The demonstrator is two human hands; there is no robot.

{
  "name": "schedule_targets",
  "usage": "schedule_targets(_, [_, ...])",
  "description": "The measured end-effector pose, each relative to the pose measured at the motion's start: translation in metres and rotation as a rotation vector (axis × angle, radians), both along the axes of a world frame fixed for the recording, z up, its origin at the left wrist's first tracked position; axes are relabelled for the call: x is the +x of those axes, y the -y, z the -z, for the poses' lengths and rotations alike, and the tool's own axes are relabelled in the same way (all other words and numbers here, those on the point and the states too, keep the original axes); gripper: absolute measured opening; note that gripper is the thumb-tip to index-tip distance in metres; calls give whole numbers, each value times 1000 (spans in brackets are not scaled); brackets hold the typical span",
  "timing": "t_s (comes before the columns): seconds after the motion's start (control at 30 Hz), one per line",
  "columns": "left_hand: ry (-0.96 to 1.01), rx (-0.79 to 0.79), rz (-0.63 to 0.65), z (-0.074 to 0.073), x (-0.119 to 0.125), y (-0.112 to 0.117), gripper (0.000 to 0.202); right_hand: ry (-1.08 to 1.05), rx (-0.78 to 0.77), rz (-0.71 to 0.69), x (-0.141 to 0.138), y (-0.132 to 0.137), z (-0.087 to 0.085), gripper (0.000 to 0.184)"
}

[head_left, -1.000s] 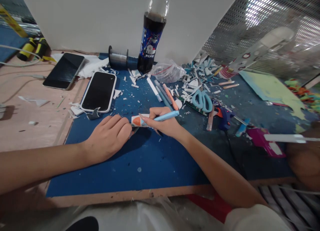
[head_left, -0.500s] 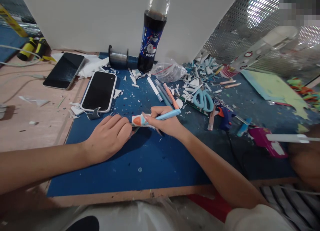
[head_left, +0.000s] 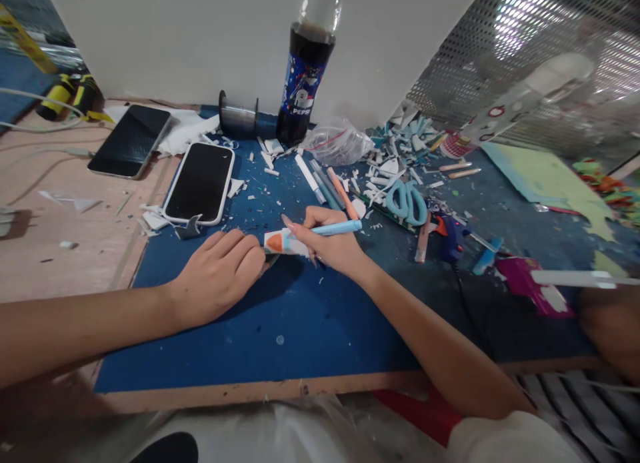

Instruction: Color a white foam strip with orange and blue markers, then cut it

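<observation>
With your left hand (head_left: 215, 276) pressing curled fingers on the card (head_left: 279, 241) at the middle of the mat (head_left: 280, 323), guide the pen (head_left: 336, 229) pinched in your right hand (head_left: 331, 248) in short light strokes

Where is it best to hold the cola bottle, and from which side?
Probably grip the cola bottle around its labelled middle, coming from the front. It stands upright in front of the white board, with a wire spool on its left and a plastic bag on its right.
</observation>
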State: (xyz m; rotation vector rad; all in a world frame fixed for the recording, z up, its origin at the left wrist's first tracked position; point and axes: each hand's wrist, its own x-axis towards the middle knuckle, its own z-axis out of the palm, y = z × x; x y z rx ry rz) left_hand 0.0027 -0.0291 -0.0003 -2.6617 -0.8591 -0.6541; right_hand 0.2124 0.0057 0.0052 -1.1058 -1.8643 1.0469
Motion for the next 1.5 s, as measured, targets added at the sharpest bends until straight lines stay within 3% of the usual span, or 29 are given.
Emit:
schedule_targets(0.87, [-2, 14, -9, -2, 1, 0, 18, 29, 24, -113, 1, 1, 4, 42])
schedule_targets(1.5, [-14, 20, -17, 0, -2, 1, 18, 32, 36, -52, 0, 1, 1, 38])
